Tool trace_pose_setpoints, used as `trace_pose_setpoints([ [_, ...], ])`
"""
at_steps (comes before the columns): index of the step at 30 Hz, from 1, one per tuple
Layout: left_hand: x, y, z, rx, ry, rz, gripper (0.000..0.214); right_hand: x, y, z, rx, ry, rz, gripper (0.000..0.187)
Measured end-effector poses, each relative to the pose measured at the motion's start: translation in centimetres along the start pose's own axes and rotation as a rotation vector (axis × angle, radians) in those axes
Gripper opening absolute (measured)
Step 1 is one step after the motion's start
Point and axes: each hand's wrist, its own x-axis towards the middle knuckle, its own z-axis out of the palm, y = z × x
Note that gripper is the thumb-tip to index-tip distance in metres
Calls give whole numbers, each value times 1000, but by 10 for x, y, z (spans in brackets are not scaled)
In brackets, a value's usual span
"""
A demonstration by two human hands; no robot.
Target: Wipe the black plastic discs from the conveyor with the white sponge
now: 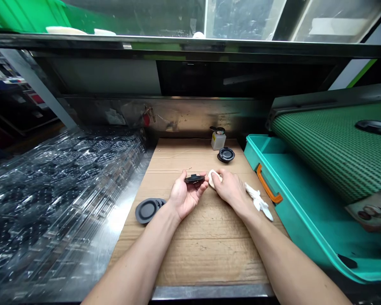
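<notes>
My left hand, palm up, grips a round black plastic part tilted nearly edge-on. Close to its right, my right hand pinches a small cream-white pad between thumb and fingers, just above the cardboard sheet. Left of my left forearm lie a few dark grey round discs, overlapping. Farther back are black round parts, one on another. Behind them stands a small translucent bottle with its black lid flipped up. A crumpled white cloth or glove lies beside my right wrist.
Stacked clear plastic trays fill the left side. At right sits a teal bin with an orange handle, under a green mesh conveyor belt carrying a black part. A metal shelf edge crosses above.
</notes>
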Motion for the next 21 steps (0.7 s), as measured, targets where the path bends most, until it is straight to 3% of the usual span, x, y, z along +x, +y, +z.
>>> trace_pose_setpoints([
  [3,2,-7,2,120,-38,59,58,-2,-3,0,-28,-12,3,49],
  [5,-5,-13,7,283,-81,159,42,-4,-4,0,-37,-18,-11,51],
  [7,-23,-15,13,460,-96,280,25,-6,-2,1,-62,32,-55,49],
  [9,-52,-10,14,642,-61,395,21,-6,-1,2,-98,132,-109,44],
  [11,-87,4,7,853,41,488,28,-6,-1,1,-117,211,-133,40],
  [15,-132,43,-35,1268,460,581,40,-13,-16,-23,-57,220,-160,32],
  [18,-129,68,-67,1607,642,601,43,-50,-24,-63,124,253,-315,29],
  [21,-113,80,-84,1914,642,556,48,-122,-6,-96,392,356,-622,23],
])
